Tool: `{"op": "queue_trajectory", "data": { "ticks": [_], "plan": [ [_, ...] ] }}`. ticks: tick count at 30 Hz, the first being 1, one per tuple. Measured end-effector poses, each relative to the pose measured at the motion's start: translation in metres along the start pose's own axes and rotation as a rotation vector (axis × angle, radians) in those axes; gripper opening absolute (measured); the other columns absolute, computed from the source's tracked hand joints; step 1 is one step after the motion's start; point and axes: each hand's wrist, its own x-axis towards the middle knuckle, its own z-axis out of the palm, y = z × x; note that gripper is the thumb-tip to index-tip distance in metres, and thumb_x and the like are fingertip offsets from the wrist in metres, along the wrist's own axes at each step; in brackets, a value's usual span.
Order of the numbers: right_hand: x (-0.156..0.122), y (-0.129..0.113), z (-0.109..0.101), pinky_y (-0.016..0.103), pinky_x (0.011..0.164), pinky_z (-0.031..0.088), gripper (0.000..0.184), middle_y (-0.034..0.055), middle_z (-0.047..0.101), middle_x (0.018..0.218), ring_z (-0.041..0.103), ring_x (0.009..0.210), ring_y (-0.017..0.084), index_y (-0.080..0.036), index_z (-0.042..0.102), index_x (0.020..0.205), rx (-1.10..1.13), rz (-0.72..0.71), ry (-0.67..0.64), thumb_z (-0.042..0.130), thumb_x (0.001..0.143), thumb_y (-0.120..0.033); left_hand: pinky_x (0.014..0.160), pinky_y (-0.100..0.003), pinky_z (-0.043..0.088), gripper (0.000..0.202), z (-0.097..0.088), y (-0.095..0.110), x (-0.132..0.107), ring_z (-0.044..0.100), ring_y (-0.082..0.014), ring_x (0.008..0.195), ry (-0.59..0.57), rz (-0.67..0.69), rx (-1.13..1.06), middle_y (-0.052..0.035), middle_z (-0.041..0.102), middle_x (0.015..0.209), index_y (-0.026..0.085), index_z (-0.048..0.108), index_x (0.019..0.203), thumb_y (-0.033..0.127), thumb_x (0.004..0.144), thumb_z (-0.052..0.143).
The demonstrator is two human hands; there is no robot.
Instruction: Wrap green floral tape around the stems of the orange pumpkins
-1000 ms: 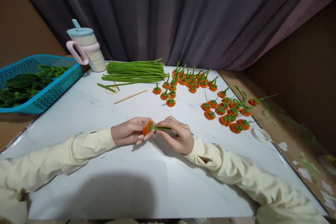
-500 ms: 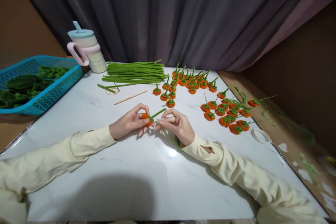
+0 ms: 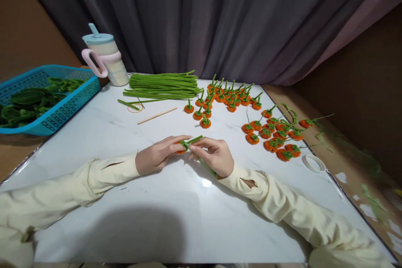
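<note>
Orange piece [image 3: 181, 151] in left hand [image 3: 158, 153], stem [image 3: 195, 139] slanting right and away

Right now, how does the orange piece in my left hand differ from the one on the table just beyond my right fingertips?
Your left hand partly hides the held piece; the table piece sits uncovered. The held piece's stem slants toward your right; the table piece's stands nearly upright. Both are orange with green tops.

Fuzzy orange pc. [image 3: 181, 151] in L fingers [image 3: 173, 149], grn stem [image 3: 196, 138] tilted up-R, grn strip [image 3: 207, 168] below.
</note>
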Motion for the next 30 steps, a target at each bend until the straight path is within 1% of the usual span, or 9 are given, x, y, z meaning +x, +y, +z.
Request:
{"op": "queue_trajectory", "data": {
  "ticks": [2, 5, 9, 14, 18, 21, 24, 27, 30],
  "plan": [
    [-0.0003, 0.0013, 0.0000, 0.025, 0.055, 0.050, 0.016, 0.0015, 0.066, 0.057, 0.059, 0.050, 0.013, -0.017, 0.065, 0.072, -0.018, -0.016, -0.009, 0.065, 0.077, -0.032, 0.089, -0.040, 0.047, 0.040, 0.0000, -0.0009, 0.0001, 0.048, -0.0235, 0.116, -0.016, 0.035, 0.017, -0.0197, 0.045, 0.131, 0.019, 0.040, 0.122, 0.002, 0.087, 0.037],
    [-0.0013, 0.0013, 0.0000, 0.025, 0.055, 0.050, 0.013, 0.0028, 0.068, 0.061, 0.062, 0.053, 0.013, -0.017, 0.065, 0.074, -0.056, -0.061, -0.015, 0.064, 0.078, -0.029, 0.084, -0.040, 0.049, 0.041, 0.0002, -0.0017, -0.0009, 0.051, -0.0225, 0.108, -0.028, 0.073, 0.049, -0.0188, 0.046, 0.129, 0.019, 0.039, 0.123, 0.001, 0.086, 0.036],
    [-0.0029, -0.0009, 0.0001, 0.024, 0.060, 0.051, 0.008, 0.0034, 0.069, 0.065, 0.064, 0.058, 0.014, -0.016, 0.064, 0.078, -0.130, -0.124, -0.034, 0.062, 0.079, -0.024, 0.080, -0.039, 0.050, 0.043, -0.0005, -0.0011, -0.0014, 0.051, -0.0227, 0.103, -0.055, 0.091, 0.107, -0.0202, 0.045, 0.129, 0.017, 0.038, 0.122, -0.002, 0.084, 0.035],
    [-0.0031, 0.0001, -0.0002, 0.024, 0.063, 0.051, 0.008, 0.0021, 0.069, 0.066, 0.064, 0.061, 0.013, -0.017, 0.060, 0.083, -0.164, -0.132, -0.041, 0.062, 0.080, -0.025, 0.076, -0.037, 0.050, 0.052, -0.0011, -0.0005, -0.0008, 0.052, -0.0205, 0.095, -0.080, 0.122, 0.192, -0.0183, 0.047, 0.125, 0.020, 0.034, 0.125, -0.005, 0.080, 0.033],
    [-0.0028, 0.0020, -0.0009, 0.025, 0.063, 0.050, 0.009, 0.0025, 0.068, 0.067, 0.063, 0.063, 0.014, -0.017, 0.060, 0.085, -0.172, -0.145, -0.060, 0.060, 0.082, -0.026, 0.074, -0.036, 0.051, 0.052, 0.0011, -0.0014, -0.0002, 0.052, -0.0199, 0.091, -0.032, 0.164, 0.176, -0.0182, 0.050, 0.121, 0.018, 0.031, 0.127, -0.003, 0.080, 0.035],
    [-0.0029, 0.0026, -0.0011, 0.024, 0.063, 0.050, 0.009, 0.0027, 0.068, 0.070, 0.063, 0.064, 0.013, -0.017, 0.060, 0.086, -0.175, -0.157, -0.065, 0.060, 0.082, -0.025, 0.073, -0.036, 0.052, 0.049, 0.0031, -0.0013, 0.0000, 0.053, -0.0193, 0.089, 0.015, 0.148, 0.140, -0.0180, 0.053, 0.117, 0.016, 0.032, 0.126, -0.002, 0.080, 0.036],
    [-0.0030, 0.0028, -0.0007, 0.024, 0.063, 0.050, 0.009, 0.0026, 0.068, 0.072, 0.063, 0.064, 0.013, -0.017, 0.061, 0.087, -0.174, -0.161, -0.062, 0.060, 0.082, -0.025, 0.073, -0.035, 0.052, 0.049, 0.0041, -0.0004, -0.0003, 0.054, -0.0195, 0.092, 0.047, 0.112, 0.140, -0.0172, 0.056, 0.113, 0.014, 0.033, 0.126, -0.003, 0.080, 0.034],
    [-0.0029, 0.0024, -0.0003, 0.024, 0.062, 0.050, 0.009, 0.0025, 0.068, 0.072, 0.063, 0.064, 0.013, -0.018, 0.061, 0.087, -0.165, -0.155, -0.058, 0.061, 0.082, -0.025, 0.072, -0.034, 0.053, 0.050, 0.0040, -0.0001, -0.0010, 0.055, -0.0199, 0.093, 0.055, 0.101, 0.168, -0.0172, 0.058, 0.112, 0.014, 0.033, 0.127, -0.003, 0.080, 0.036],
    [-0.0024, 0.0014, -0.0004, 0.023, 0.062, 0.049, 0.008, 0.0019, 0.067, 0.071, 0.062, 0.064, 0.013, -0.018, 0.061, 0.086, -0.164, -0.162, -0.054, 0.061, 0.081, -0.025, 0.071, -0.034, 0.054, 0.053, 0.0035, -0.0012, -0.0019, 0.057, -0.0198, 0.091, 0.056, 0.137, 0.211, -0.0188, 0.057, 0.115, 0.014, 0.031, 0.130, -0.001, 0.080, 0.038]
  ]
}}
